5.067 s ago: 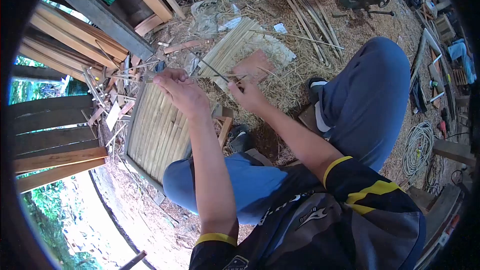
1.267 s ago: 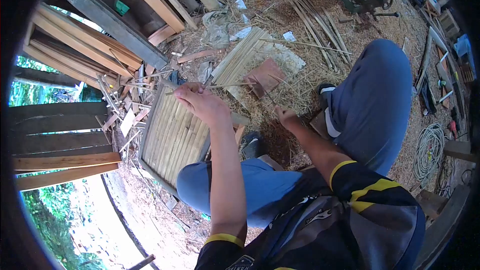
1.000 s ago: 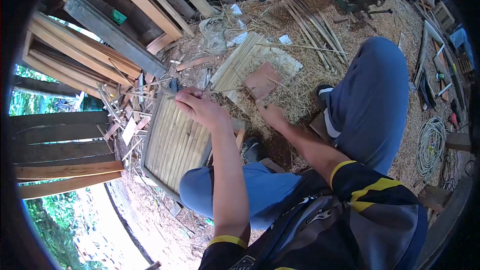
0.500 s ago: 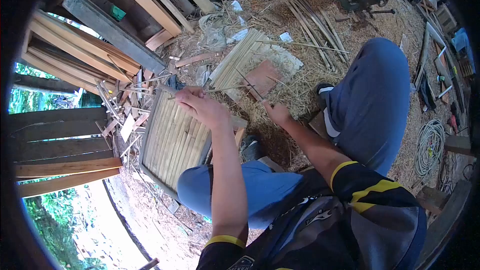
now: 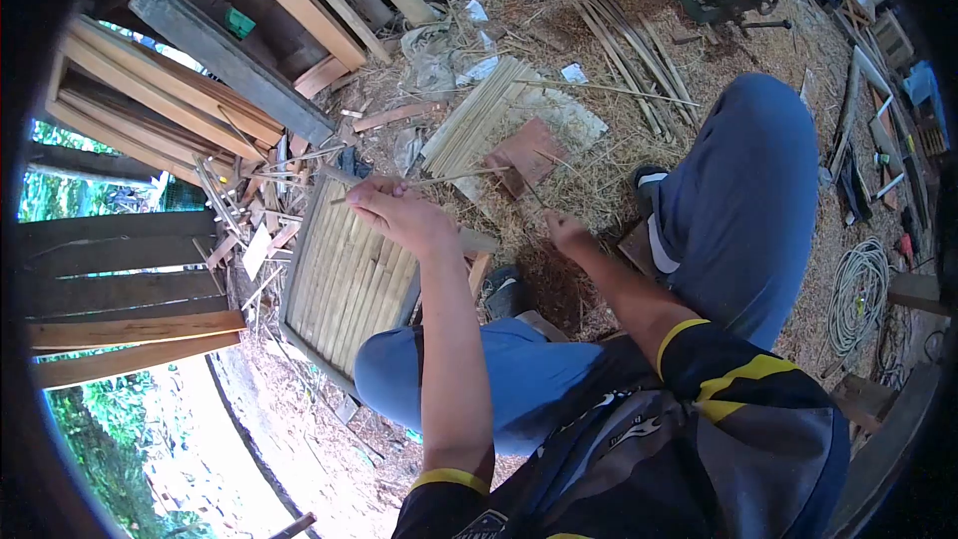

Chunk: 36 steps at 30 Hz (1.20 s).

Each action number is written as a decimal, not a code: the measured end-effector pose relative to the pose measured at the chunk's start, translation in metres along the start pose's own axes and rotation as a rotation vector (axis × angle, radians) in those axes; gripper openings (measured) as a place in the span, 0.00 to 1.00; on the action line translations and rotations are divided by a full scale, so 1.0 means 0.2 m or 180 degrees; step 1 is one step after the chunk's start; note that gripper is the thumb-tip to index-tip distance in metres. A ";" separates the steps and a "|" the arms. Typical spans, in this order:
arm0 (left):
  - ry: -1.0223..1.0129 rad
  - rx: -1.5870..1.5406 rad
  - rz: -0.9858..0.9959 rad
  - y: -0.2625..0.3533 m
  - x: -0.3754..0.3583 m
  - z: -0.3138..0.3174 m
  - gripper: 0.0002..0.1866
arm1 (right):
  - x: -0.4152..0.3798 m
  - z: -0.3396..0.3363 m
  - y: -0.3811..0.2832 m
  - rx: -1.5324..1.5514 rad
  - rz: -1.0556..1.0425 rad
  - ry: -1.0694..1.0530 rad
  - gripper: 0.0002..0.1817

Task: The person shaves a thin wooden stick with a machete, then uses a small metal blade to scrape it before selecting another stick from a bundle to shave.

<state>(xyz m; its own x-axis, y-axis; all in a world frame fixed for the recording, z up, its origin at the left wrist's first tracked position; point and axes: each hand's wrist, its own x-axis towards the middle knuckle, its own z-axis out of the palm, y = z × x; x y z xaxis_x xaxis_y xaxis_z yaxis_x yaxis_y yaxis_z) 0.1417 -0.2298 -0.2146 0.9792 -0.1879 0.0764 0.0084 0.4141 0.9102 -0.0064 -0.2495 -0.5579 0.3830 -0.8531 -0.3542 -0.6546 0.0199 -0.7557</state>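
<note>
My left hand (image 5: 394,212) is closed around a thin bamboo stick (image 5: 454,177) that points right, held above a woven bamboo panel (image 5: 344,279). My right hand (image 5: 569,234) is closed on a narrow knife (image 5: 527,188) whose dark blade points up toward the stick's far end. Blade and stick sit close together over the straw-covered ground. Both forearms reach out from black sleeves with yellow cuffs.
A bundle of bamboo slats (image 5: 477,115) and a reddish board (image 5: 529,152) lie past the hands. Long bamboo strips (image 5: 624,40) lie farther off. Timber planks (image 5: 190,90) are stacked at left. My blue-trousered knees (image 5: 738,180) flank the spot. A coiled cable (image 5: 853,304) lies at right.
My right hand pulled back toward me and to the right with the knife, away from the stick. My left hand kept the stick almost still.
</note>
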 end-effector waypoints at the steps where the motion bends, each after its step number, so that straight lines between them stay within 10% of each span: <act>1: -0.0105 0.0027 0.0118 -0.02 0.01 0.00 0.22 | -0.02 -0.02 0.03 -0.0468 -0.0304 0.0096 0.40; 8: -0.0240 -0.0091 0.0326 -0.05 0.04 0.00 0.21 | -0.05 -0.06 -0.52 0.0492 0.0095 0.0173 0.40; 13: -0.0185 -0.0041 0.0278 -0.04 0.05 -0.04 0.21 | -0.06 0.07 -0.21 0.0788 0.0187 0.0084 0.39; 17: -0.0193 -0.0142 0.0234 -0.05 0.06 -0.04 0.21 | -0.06 0.01 0.18 0.0186 0.0419 0.0571 0.40; 27: -0.0432 -0.0540 0.0122 0.05 0.12 -0.01 0.22 | -0.15 -0.17 -0.01 -0.0953 0.0494 0.0578 0.33; 36: -0.0550 -0.1782 0.0083 0.39 0.30 -0.13 0.11 | 0.38 -0.68 -0.11 -0.2484 -0.0733 0.0039 0.22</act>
<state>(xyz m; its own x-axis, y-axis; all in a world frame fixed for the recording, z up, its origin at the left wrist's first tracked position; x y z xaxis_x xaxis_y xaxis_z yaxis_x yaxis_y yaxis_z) 0.2067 -0.1869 -0.1501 0.9336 -0.2944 0.2040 0.1366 0.8192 0.5570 -0.0524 -0.3854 -0.4925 0.5594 -0.7972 -0.2272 -0.8277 -0.5222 -0.2055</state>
